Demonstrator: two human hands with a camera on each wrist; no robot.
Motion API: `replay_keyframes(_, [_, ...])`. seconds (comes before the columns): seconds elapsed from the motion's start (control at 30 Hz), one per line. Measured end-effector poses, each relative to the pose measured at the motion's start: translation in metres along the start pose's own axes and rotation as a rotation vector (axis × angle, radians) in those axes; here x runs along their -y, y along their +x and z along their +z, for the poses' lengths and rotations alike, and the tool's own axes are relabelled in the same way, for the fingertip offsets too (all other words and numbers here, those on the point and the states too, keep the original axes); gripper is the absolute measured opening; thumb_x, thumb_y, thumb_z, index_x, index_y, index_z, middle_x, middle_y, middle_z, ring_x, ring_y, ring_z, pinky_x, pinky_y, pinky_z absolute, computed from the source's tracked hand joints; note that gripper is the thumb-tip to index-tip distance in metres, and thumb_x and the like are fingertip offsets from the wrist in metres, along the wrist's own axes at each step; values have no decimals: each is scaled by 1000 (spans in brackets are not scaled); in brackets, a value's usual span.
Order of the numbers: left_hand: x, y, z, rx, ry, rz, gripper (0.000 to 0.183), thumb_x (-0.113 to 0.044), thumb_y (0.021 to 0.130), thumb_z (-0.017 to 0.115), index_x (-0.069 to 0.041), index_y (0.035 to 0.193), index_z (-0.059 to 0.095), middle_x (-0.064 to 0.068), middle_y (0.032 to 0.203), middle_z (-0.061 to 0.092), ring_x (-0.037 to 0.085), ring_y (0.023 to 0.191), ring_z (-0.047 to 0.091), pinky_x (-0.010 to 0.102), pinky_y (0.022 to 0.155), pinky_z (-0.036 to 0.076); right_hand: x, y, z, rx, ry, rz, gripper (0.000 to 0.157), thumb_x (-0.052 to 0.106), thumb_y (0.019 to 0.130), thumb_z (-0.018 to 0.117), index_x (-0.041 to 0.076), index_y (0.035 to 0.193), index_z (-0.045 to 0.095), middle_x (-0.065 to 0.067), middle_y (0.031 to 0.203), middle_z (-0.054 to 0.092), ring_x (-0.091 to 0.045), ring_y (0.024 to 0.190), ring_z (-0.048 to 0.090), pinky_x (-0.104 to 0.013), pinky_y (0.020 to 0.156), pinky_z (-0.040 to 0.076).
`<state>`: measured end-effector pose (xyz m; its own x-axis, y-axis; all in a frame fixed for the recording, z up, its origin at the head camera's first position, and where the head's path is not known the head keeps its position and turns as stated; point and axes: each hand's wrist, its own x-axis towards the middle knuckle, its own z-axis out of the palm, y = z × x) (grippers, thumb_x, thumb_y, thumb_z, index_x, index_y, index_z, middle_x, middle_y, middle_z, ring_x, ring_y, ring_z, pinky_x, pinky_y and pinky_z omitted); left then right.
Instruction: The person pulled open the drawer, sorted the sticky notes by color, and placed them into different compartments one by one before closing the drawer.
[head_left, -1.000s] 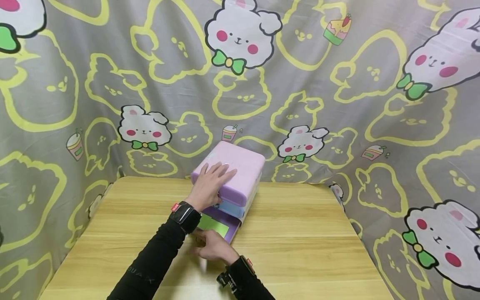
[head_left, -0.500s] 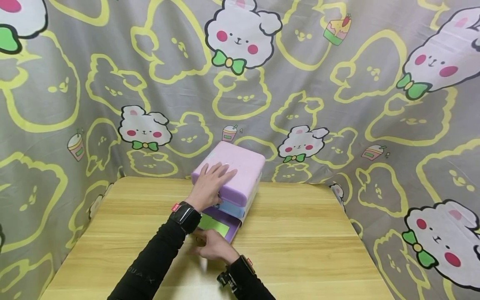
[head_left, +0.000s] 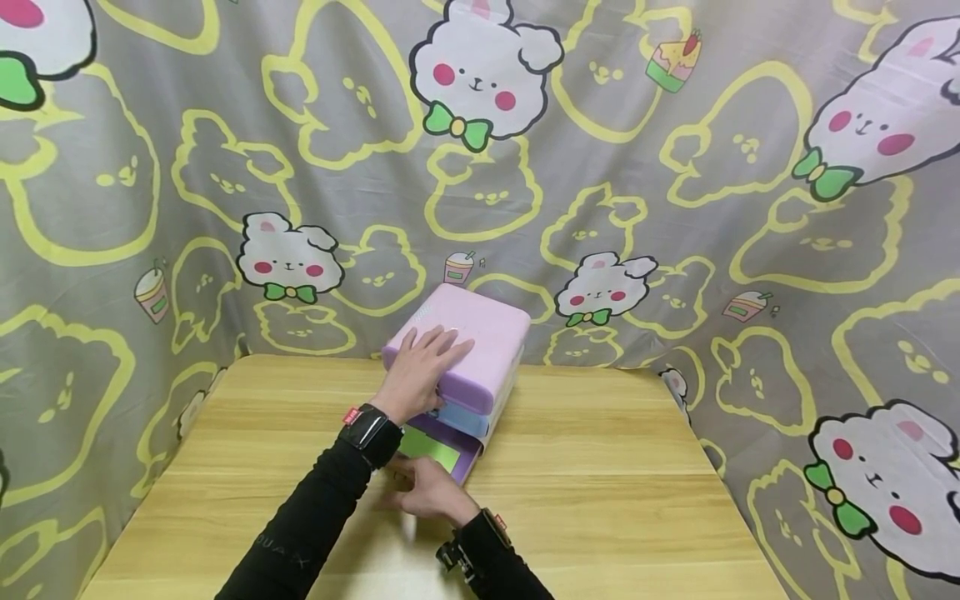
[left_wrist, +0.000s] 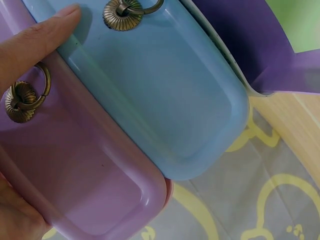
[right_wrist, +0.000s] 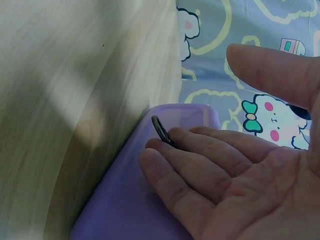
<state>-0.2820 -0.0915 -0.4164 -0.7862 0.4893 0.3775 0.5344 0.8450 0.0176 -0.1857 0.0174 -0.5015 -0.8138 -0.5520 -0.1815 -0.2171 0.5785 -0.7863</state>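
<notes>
A small drawer cabinet with a pink top [head_left: 487,325] stands at the table's back middle. Its bottom purple drawer [head_left: 471,460] is pulled out, and a flat bright green rectangle [head_left: 444,453] lies inside. My left hand [head_left: 416,375] rests on the cabinet, fingers spread over the top. The left thumb [left_wrist: 42,40] lies down the front, across the purple-pink top drawer [left_wrist: 95,170] onto the blue middle drawer [left_wrist: 165,90]; both appear closed. My right hand [head_left: 435,492] touches the front of the purple drawer with extended fingers, beside its ring pull [right_wrist: 159,129].
The wooden table [head_left: 600,492] extends around the cabinet on both sides. A grey curtain with rabbit prints [head_left: 480,192] hangs close behind the cabinet and along the table's sides.
</notes>
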Motion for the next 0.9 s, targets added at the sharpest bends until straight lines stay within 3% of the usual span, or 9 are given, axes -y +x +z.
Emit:
replay_keyframes(0.4, [-1,0,-1,-3,4,2,113,-27,57,99,-27,155,42,10,157,48,36,148,41,68,119,30,-1,2,-2,-8,25,31,63,8,81,77,21,140,61,-7,145,61,-32,135,58,-48,111,49])
replay_keyframes(0.57, [0,0,1,-9,12,4,114,-27,57,99,-26,155,42,10,157,48,36,147,42,68,118,31,-3,3,-1,-14,55,37,63,4,79,76,16,139,62,-9,141,65,-31,129,61,-45,107,52])
replay_keyframes(0.9, [0,0,1,-6,11,-2,113,-28,58,99,-27,155,42,10,157,48,36,147,42,68,118,31,-4,3,-2,-19,26,43,65,7,79,77,19,140,62,-5,143,64,-30,133,59,-45,109,50])
